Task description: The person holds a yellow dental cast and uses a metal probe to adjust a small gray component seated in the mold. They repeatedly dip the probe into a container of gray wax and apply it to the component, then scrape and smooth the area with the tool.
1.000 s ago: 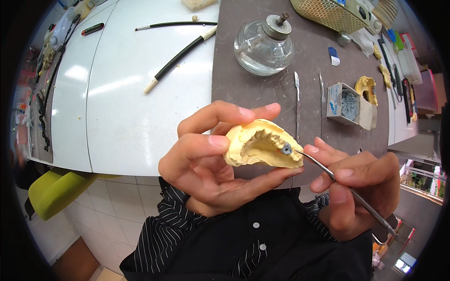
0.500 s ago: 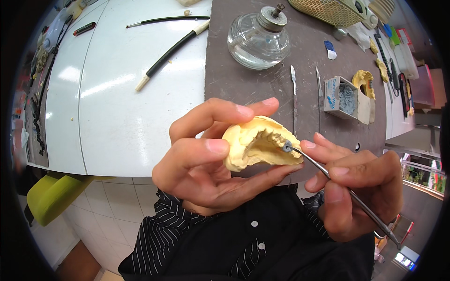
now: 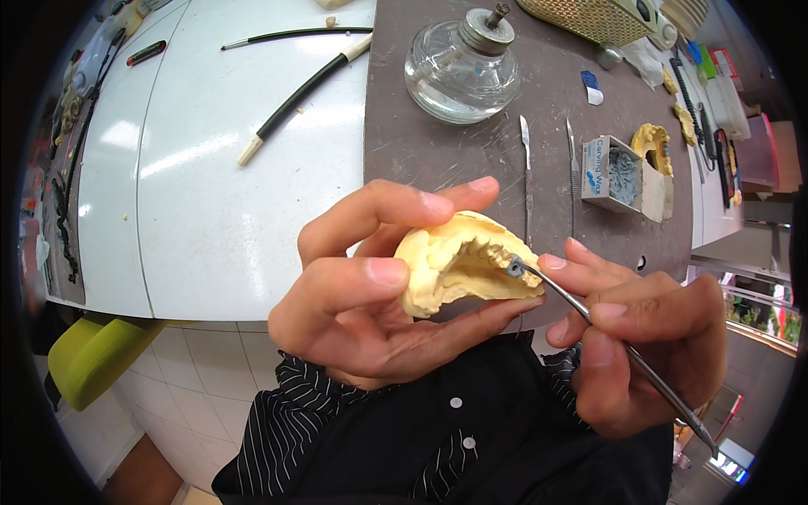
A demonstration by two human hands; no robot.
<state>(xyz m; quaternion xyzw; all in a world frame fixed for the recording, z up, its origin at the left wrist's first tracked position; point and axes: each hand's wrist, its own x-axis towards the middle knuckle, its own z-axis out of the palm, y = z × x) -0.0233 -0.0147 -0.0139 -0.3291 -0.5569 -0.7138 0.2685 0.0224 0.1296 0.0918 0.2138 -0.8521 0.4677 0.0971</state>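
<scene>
My left hand (image 3: 353, 290) holds a yellow plaster dental cast (image 3: 429, 261) by its edges, with the row of teeth turned toward me. A small lump of grey-blue wax (image 3: 514, 267) sits on a tooth near the cast's right end. In my right hand (image 3: 648, 337) a thin metal wax carver (image 3: 640, 358) is gripped like a pen, its bent tip touching the wax. The carver's other end points down to the right. Fingertips of my right hand are close to the cast's right edge.
Beyond my hands stand a glass spirit lamp (image 3: 463, 71) and two slim knives, one (image 3: 528, 168) left of the other (image 3: 573, 172). A small box of grey wax (image 3: 619, 174) lies at right, beside another yellow cast (image 3: 652, 147). Black-handled brushes (image 3: 295, 105) lie on the white tabletop (image 3: 210, 236).
The cast has tilted slightly and shifted a little left with my left hand. The carver's tip stays at the wax, and my right hand has barely moved.
</scene>
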